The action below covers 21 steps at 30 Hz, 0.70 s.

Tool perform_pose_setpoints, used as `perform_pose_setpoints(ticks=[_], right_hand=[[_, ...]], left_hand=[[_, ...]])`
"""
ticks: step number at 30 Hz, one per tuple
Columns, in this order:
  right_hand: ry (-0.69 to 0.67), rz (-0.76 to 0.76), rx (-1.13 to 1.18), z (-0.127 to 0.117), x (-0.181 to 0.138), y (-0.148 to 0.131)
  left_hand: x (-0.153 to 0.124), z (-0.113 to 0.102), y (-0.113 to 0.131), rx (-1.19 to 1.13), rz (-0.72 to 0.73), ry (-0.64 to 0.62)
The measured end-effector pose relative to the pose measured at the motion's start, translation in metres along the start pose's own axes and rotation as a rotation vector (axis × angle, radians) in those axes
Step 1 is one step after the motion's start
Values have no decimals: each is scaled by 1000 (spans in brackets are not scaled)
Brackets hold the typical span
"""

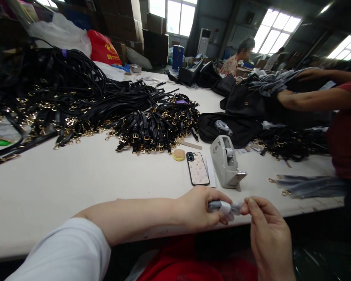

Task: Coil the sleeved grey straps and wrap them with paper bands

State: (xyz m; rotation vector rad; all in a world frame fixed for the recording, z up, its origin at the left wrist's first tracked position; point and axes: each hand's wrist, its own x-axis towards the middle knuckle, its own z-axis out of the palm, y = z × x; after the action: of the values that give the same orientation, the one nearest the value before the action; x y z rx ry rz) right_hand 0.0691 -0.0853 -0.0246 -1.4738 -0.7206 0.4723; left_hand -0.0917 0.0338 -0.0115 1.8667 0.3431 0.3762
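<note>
My left hand (200,208) and my right hand (266,230) meet at the near edge of the white table (76,183). Between them they pinch a small grey wrapped strap end (226,207). The left fingers close round one end of it. The right thumb and forefinger pinch the other end. Just beyond my hands stands a grey tape dispenser (226,162). A phone in a patterned case (197,168) lies face down to its left.
A big heap of black straps with gold clasps (105,113) covers the left and middle of the table. Black bags (231,127) lie farther right. A person in red (343,128) reaches over the table at the right; another sits at the back. Grey wrapped straps (307,185) lie at right.
</note>
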Motion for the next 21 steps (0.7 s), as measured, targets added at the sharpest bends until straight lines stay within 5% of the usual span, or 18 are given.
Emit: perform_pose_setpoints(ticks=[4,7,11,17,21], right_hand=[[-81,131,2,0,2,-5],[-181,261,87,3,-4,-9],[-211,296,113,-2,-13,-15],[-280,-3,-9,-21,-15,-33],[-538,-94,-199,-21,-10,-47]], left_hand=[[-12,5,14,455,440,-193],[-16,10,18,853,796,-41],[-15,10,16,1014,1193,247],[-14,5,18,1154,1264,192],[-16,10,17,1189,1326,190]])
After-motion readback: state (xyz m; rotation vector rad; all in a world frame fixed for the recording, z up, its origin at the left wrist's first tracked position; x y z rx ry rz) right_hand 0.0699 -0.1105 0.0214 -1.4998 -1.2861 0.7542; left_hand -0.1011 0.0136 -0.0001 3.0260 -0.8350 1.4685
